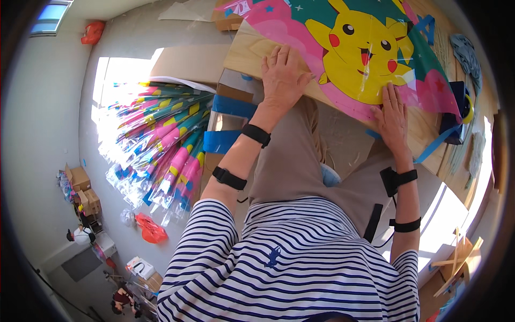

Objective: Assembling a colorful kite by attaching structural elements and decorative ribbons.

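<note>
A glossy plastic sheet (365,53), printed with a yellow cartoon character on pink and green, lies spread over the wooden table (252,51). My left hand (283,78) rests flat on bare wood at the near table edge, fingers stretched out beside the sheet's pink border. On the sheet's near edge, below the yellow figure, my right hand (393,118) lies with its fingers extended. Neither hand grips anything. Black straps with small devices are around both forearms.
Many similar folded plastic sheets (166,139) fan out at the left, next to blue bands (222,141). Thin rods (442,51), a grey-blue cloth (465,56) and a dark box-like object (456,102) sit on the right. Boxes (80,178) and people are farther off.
</note>
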### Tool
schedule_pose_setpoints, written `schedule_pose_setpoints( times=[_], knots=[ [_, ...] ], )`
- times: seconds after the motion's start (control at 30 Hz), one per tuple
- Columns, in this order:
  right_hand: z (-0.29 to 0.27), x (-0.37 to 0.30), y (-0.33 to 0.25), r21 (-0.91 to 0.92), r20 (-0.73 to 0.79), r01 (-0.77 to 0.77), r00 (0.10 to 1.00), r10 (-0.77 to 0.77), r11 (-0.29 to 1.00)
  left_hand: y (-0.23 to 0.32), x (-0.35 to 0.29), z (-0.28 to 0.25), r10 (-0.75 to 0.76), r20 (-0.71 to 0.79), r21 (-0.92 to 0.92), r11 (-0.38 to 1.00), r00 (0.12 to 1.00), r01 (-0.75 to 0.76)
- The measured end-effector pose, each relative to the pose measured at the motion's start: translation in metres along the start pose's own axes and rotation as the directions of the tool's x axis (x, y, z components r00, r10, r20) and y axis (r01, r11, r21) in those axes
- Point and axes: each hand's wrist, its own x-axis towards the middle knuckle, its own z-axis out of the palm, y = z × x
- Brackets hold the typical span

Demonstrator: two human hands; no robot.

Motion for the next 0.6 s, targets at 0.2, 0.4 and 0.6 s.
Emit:
schedule_pose_setpoints(
  times=[0.2, 0.4, 0.6],
  knots=[
    [0.011, 0.036, 0.024, -0.158, 0.051, -0.068, 0.996, 0.077, 0.985, -0.115, -0.121, -0.055, -0.149, -0.156, 0.057, 0.986, 0.976, 0.159],
    [0.009, 0.071, 0.026, -0.106, 0.028, 0.01, 1.0, -0.007, 0.994, -0.226, -0.232, -0.093, -0.716, -0.092, 0.023, 0.694, 0.692, 0.72],
    [0.015, 0.074, -0.008, 0.021, -0.112, 0.1, 0.989, -0.097, 0.995, -0.233, -0.241, -0.058, -0.448, 0.042, 0.16, 0.885, 0.893, 0.437]
  ],
)
